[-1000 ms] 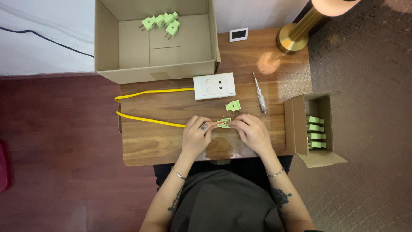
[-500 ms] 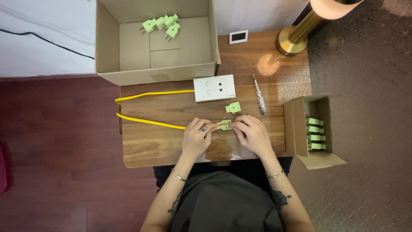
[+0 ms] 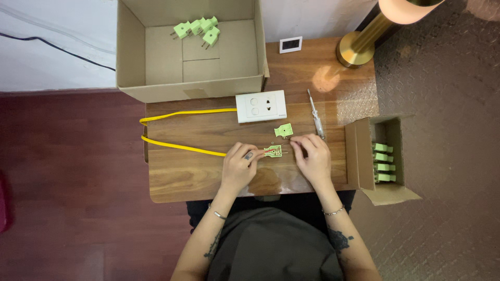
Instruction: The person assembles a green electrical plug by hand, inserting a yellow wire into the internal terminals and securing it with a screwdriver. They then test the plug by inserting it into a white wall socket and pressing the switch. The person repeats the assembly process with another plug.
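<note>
Plug wiring at frame centre.
Open green plug half [image 3: 273, 151] is pinched by left hand [image 3: 238, 167]; right hand [image 3: 313, 156] fingers pressed together beside it.

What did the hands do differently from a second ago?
Very little. The right hand has drawn its fingers slightly back from the open green plug half, toward its right end. The left hand still pins the yellow cable at the plug's left end. The loose green cover, screwdriver, white socket and both boxes have not moved.
</note>
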